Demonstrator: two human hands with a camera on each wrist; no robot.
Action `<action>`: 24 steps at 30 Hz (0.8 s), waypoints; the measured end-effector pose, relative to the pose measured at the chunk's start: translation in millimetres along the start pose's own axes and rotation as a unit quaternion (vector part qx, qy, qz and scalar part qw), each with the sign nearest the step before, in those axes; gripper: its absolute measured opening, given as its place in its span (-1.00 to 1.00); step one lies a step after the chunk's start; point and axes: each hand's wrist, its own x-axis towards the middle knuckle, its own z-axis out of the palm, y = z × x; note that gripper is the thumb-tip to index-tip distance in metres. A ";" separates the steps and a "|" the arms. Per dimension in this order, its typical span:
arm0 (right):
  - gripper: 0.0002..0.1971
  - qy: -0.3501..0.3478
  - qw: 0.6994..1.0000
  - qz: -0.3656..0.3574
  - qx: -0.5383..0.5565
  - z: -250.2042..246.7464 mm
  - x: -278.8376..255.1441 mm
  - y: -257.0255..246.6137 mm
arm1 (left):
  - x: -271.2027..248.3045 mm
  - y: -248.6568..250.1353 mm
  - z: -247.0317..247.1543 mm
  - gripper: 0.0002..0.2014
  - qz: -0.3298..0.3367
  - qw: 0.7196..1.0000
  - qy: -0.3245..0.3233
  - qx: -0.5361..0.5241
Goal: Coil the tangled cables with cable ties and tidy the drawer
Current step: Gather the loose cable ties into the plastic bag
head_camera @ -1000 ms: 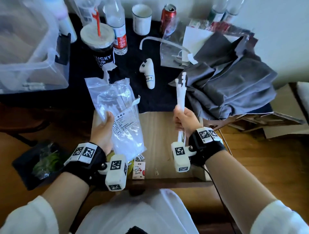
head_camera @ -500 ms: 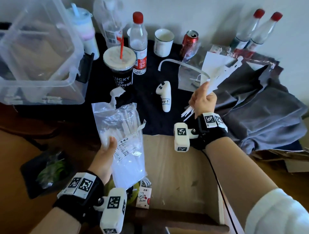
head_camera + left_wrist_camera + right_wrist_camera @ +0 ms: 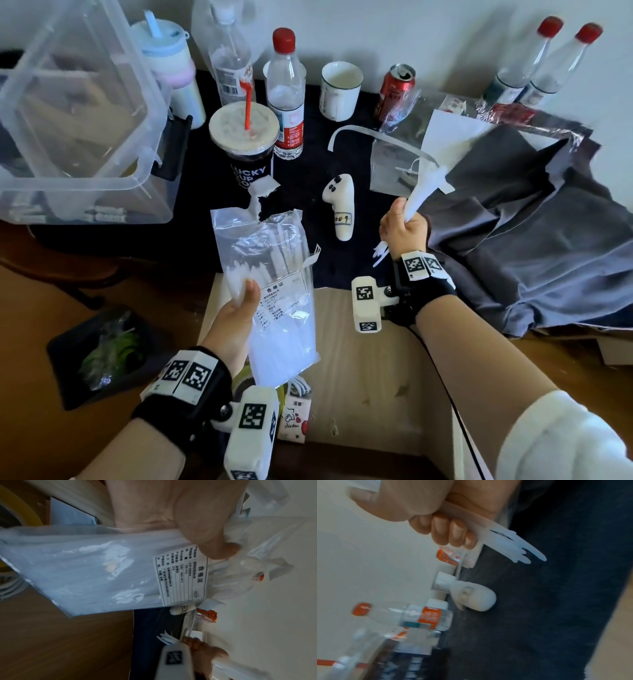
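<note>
Above the open drawer (image 3: pixel 359 342), the left hand (image 3: pixel 236 318) pinches the torn bag of cable ties (image 3: pixel 274 281) upright, while to its right the right hand (image 3: pixel 406 228) clenches a loose bundle of ties (image 3: pixel 423 188). That fist grip could let ties slide out onto the worktop (image 3: pixel 308 192); the bag could spill.

white cable ties (image 3: pixel 422 192) bunched upright; clear bag of ties (image 3: pixel 274 291) upright

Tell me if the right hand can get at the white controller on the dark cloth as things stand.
Probably yes for reach: the white controller lies in the open just left of the right hand, with nothing between. But that hand's grip is full of cable ties, so it would have to put them down first.
</note>
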 end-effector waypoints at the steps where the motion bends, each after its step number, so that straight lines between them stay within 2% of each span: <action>1: -0.52 -0.003 1.000 0.014 -0.014 0.0 -1.3 5.0 | -0.1 0.4 1.8 -0.41 -0.002 1.000 0.005 0.002; 4: -0.52 0.005 1.000 0.011 -0.001 -0.3 -0.6 8.7 | 0.6 0.5 6.3 -0.50 0.006 1.000 -0.008 0.004; 6: -0.52 0.014 1.000 -0.001 0.014 -2.0 1.0 9.5 | -0.9 -0.3 6.4 -0.46 0.009 1.000 -0.013 -0.001; 9: -0.52 0.012 1.000 0.013 0.015 -5.0 0.4 15.6 | -1.7 -3.7 3.9 -0.29 0.005 0.999 -0.042 0.007; 13: -0.52 0.014 1.000 0.015 0.024 -4.7 3.2 17.4 | -5.8 -0.5 7.0 -0.61 0.016 0.999 -0.030 0.003; 17: -0.51 0.004 0.999 0.031 -0.004 -4.0 2.3 21.8 | -11.8 3.8 11.3 -0.69 0.030 0.999 -0.036 -0.013; 20: -0.52 -0.008 1.000 0.012 -0.014 -0.5 2.0 14.2 | -13.9 5.1 10.5 -0.72 0.041 0.999 -0.028 -0.017; 24: -0.50 0.013 0.999 0.035 -0.032 -4.2 -1.7 19.4 | -13.6 3.4 7.5 -0.50 0.057 0.998 -0.041 0.003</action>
